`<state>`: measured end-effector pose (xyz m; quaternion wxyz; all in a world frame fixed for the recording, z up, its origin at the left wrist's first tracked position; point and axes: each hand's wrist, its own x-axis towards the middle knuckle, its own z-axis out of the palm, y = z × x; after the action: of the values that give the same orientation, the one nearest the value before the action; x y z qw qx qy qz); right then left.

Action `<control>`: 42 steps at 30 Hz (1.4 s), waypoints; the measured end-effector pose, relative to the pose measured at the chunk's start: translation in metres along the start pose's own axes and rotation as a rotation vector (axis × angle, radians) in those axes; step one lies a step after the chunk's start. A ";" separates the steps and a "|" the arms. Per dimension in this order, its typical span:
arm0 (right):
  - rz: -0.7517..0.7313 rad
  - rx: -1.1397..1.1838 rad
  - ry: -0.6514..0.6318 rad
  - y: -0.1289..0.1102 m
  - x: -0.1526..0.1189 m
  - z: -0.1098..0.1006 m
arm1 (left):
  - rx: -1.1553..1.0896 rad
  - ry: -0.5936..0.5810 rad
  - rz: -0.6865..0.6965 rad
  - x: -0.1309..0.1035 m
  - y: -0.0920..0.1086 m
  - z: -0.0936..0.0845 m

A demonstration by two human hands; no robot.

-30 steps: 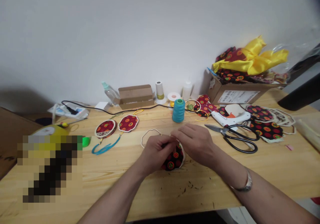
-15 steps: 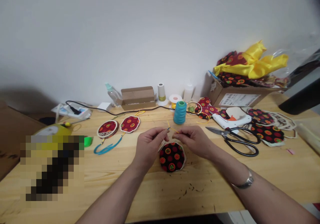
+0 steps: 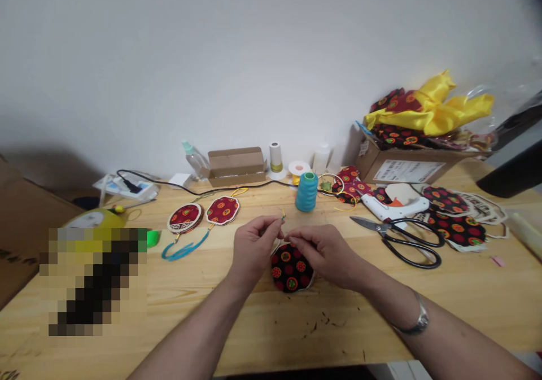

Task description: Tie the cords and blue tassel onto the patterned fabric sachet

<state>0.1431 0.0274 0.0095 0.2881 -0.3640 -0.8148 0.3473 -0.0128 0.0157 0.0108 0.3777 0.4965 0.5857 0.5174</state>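
Black flower-print fabric piece with a pale scalloped rim (image 3: 292,270): lies flat on the pale wooden tabletop (image 3: 190,312), midway along its front edge, below my fingertips. Grip status: my left hand (image 3: 254,247) pinches a thin yellow cord (image 3: 283,213), its tip projecting upward between thumb and forefinger. My right hand (image 3: 324,250) has its fingertips drawn together just beside the left; I cannot tell whether they grip the cord.

Progress, by my judgement: fabric and rim appear already joined; the cord work appears unfinished. For comparison, toward the tabletop's left edge, a red scalloped flower-print pendant (image 3: 223,210) carries a yellow loop (image 3: 240,192) and a blue tassel (image 3: 184,251). No tassel shows on the black piece, so fitting one may be outstanding.

Markings: the brown cardboard carton (image 3: 364,164) at the tabletop's rear right carries a white printed label (image 3: 409,170); its text is too small to read. Dark characters on the brown cardboard box (image 3: 34,222) at the left edge are illegible. No brand is legible on the black-handled scissors (image 3: 381,228) or the teal thread cone (image 3: 306,192).
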 end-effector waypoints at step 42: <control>0.040 0.002 0.047 0.019 0.009 -0.011 | -0.135 -0.065 -0.017 0.002 -0.008 -0.004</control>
<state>0.1539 0.0476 0.0036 0.3004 -0.3878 -0.8002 0.3451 -0.0188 0.0173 0.0039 0.4336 0.4814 0.5413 0.5360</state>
